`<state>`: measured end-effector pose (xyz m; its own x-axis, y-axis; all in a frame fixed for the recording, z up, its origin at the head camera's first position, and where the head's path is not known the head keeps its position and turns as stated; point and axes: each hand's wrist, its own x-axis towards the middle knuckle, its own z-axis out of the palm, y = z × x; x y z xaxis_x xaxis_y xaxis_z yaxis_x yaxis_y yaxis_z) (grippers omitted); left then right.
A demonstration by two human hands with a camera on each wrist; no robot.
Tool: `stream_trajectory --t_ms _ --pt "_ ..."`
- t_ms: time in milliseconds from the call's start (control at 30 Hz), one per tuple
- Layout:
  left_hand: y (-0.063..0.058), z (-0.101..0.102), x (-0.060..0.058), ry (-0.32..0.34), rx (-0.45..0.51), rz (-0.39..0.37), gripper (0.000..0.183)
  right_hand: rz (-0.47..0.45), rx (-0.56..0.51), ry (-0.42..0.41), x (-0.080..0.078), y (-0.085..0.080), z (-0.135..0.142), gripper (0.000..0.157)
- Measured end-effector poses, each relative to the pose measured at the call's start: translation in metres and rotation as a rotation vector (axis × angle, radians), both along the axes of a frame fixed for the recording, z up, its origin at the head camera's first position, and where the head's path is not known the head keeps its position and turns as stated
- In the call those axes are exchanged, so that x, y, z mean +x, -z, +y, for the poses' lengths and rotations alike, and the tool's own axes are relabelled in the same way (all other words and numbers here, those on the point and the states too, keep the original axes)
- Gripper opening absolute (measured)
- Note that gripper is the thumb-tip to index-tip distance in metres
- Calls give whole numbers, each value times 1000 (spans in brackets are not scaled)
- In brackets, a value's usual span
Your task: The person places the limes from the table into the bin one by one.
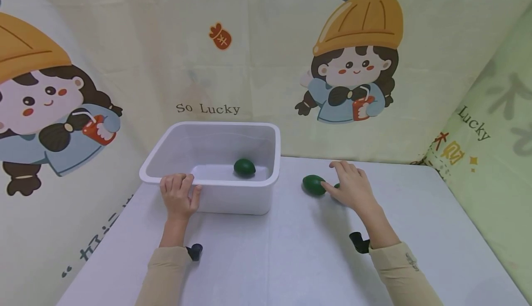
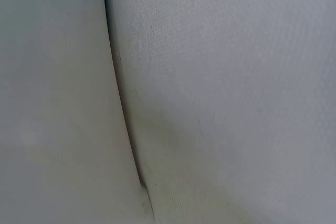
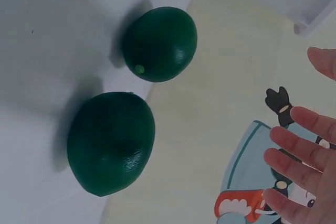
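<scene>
My left hand [image 1: 178, 199] holds the near rim of a white plastic tub [image 1: 232, 198], fingers over the edge and thumb on the outside. One green lime [image 1: 244, 168] lies inside the tub, toward its right end. To the right of the tub, my right hand [image 1: 353, 188] hovers over two more limes, its fingers spread and holding nothing. The left one of these limes [image 1: 313, 185] shows almost whole, while the hand mostly covers the other lime [image 1: 337, 186]. In the right wrist view both limes sit close together, apart from the fingers [image 3: 296, 169].
A white table [image 1: 274, 260] carries everything. Behind it hangs a pale cloth [image 1: 266, 65] printed with cartoon figures, and a similar cloth [image 1: 494, 172] borders the right side. Pale surfaces fill the left wrist view.
</scene>
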<state>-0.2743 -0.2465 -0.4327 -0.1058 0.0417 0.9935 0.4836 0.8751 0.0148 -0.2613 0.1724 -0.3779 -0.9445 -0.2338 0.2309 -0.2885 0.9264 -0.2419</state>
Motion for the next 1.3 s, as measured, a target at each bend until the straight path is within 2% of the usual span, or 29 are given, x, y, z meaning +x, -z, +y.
stream_trajectory --t_ms 267,567,1300 --pt "-1 0 0 12 3 4 51 -13 11 39 -4 9 14 58" --pt "-2 0 0 14 2 -1 50 -7 24 47 -3 16 29 58" --pt "-1 0 1 13 -3 -9 50 -121 53 81 -3 36 49 61"
